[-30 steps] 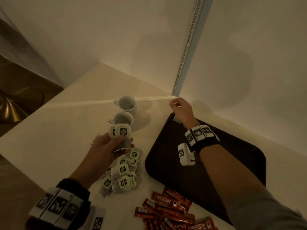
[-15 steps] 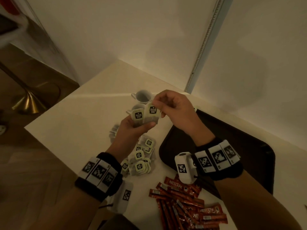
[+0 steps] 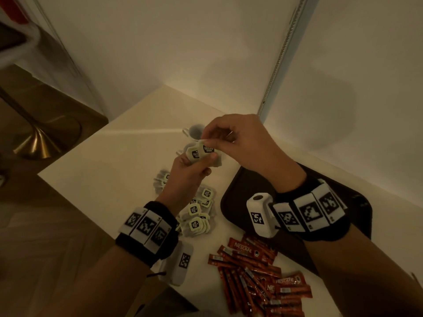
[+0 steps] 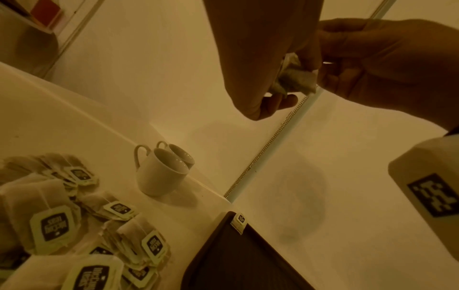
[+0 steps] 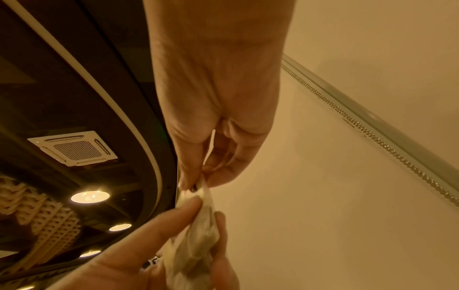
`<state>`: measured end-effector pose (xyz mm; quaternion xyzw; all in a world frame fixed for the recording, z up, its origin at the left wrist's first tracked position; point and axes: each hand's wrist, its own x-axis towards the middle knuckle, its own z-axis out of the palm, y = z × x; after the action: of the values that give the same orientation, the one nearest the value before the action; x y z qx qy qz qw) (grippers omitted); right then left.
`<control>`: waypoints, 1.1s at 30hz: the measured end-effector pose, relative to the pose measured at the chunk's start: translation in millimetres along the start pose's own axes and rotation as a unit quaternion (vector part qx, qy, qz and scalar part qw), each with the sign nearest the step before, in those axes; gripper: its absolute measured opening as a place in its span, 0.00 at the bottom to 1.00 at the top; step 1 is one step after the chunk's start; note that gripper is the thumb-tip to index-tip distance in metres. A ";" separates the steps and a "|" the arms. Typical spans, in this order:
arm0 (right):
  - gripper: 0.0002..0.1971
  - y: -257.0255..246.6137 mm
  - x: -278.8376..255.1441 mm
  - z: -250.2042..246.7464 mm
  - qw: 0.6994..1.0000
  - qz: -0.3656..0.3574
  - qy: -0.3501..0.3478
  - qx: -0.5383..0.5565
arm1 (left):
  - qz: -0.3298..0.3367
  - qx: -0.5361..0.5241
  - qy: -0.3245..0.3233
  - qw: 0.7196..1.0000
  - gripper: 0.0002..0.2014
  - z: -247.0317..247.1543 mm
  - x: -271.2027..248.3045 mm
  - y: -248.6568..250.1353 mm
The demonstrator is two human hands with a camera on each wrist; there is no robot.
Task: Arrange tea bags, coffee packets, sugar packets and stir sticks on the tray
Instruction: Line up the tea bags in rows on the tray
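Table point(image 3: 96, 161) bears tray point(image 3: 231, 202), tea bags point(image 3: 196, 216), coffee packets point(image 3: 258, 275), seemingly two cups point(image 4: 161, 174).

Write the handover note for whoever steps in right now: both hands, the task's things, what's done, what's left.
Left hand: grips a small bunch of tea bags above the table.
Right hand: pinches the top tag of that bunch.
Loose tea bag pile and coffee packets lie on the table beside the tray.
Done: one tea bag sits at the tray's far corner.
Left: the remaining tea bags and coffee packets; no sugar packets or stir sticks in view.
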<state>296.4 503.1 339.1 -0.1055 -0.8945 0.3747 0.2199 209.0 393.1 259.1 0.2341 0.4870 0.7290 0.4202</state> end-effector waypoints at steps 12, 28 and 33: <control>0.03 16.4 -11.3 -12.2 0.998 0.040 0.053 0.018 | -0.047 -0.029 0.025 0.998 0.10 3.2 2.7 3.4; 0.07 240.1 -70.7 -32.5 0.887 0.451 0.098 -0.012 | -0.063 0.031 0.063 0.996 0.10 -7.4 13.4 -14.1; 0.03 282.1 -63.5 -30.6 0.870 0.470 0.129 -0.074 | -0.081 0.030 0.064 0.994 0.11 -7.9 15.2 -19.5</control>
<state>373.6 696.3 136.0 -0.5768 -0.7282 0.3491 0.1231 202.4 405.2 237.1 0.1593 0.5516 0.6914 0.4384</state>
